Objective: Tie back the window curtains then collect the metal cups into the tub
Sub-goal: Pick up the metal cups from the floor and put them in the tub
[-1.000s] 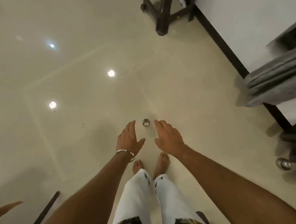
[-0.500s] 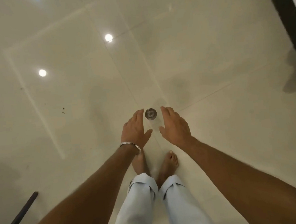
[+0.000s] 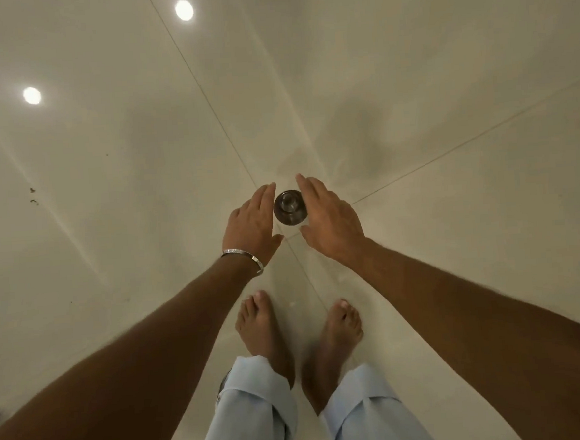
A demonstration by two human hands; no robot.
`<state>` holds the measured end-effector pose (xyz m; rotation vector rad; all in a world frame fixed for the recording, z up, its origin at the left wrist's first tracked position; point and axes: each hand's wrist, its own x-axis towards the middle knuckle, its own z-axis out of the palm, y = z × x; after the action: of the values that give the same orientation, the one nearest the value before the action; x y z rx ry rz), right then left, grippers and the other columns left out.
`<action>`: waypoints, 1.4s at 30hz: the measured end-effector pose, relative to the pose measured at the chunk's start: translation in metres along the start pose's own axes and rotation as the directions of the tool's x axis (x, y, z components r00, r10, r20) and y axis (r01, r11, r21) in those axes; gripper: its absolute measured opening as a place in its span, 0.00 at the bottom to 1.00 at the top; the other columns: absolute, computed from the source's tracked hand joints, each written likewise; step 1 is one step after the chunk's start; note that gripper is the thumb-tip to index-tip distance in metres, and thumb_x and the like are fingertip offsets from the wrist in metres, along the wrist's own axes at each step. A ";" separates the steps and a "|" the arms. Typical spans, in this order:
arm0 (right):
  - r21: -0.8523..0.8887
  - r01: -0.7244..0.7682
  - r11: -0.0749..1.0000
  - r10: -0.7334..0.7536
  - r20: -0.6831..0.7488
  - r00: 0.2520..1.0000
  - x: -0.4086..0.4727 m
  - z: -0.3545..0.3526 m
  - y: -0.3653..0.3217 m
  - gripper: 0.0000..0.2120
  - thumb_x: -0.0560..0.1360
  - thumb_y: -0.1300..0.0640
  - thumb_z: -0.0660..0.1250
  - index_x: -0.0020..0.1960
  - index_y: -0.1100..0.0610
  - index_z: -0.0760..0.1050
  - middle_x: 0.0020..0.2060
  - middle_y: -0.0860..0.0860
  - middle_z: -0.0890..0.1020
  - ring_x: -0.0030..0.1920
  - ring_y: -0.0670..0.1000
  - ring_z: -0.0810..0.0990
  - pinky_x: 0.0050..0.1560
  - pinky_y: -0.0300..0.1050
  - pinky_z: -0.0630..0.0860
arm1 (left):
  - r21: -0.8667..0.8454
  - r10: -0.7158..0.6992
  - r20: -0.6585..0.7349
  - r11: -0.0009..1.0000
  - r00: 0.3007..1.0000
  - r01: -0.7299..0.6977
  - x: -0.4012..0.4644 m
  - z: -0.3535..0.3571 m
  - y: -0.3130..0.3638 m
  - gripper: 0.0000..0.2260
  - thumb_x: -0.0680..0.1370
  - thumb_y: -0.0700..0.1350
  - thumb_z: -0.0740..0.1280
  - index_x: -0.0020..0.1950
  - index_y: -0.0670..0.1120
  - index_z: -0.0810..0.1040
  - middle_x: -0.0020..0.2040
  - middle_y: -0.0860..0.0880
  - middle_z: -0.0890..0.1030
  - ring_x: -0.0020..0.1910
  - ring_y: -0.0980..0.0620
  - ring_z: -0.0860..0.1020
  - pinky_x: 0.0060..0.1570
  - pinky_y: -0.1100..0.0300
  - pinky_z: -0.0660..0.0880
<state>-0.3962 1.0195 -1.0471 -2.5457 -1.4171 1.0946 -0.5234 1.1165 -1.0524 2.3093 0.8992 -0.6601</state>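
One metal cup [image 3: 290, 207] stands upright on the pale tiled floor [image 3: 108, 198], mouth up, just ahead of two bare feet [image 3: 261, 325]. The left hand [image 3: 251, 222] and right hand [image 3: 329, 213] flank it, fingers straight, palms facing in, holding nothing; whether they touch it is unclear. A bangle [image 3: 246, 255] circles the left wrist.

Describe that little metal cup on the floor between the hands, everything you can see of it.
The metal cup is small, round and shiny, dark inside, seen from straight above. It stands upright on the glossy pale floor tiles, mouth up, beside a tile joint. The left hand and right hand flank it with straight fingers; whether either touches it cannot be told.
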 end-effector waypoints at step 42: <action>0.322 -0.135 0.937 0.236 -0.303 0.923 -0.236 -0.252 -0.017 0.40 0.68 0.61 0.77 0.74 0.56 0.62 0.66 0.54 0.75 0.59 0.59 0.78 0.56 0.52 0.77 | 0.088 0.332 -0.091 0.942 0.939 -0.325 -0.162 -0.225 0.228 0.23 0.75 0.45 0.71 0.68 0.48 0.70 0.61 0.48 0.79 0.49 0.42 0.81 0.44 0.52 0.77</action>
<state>-0.3405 0.9260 -0.7193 -2.5265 -0.8705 0.7637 -0.4117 1.0532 -0.7171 2.4995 0.5189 -0.4363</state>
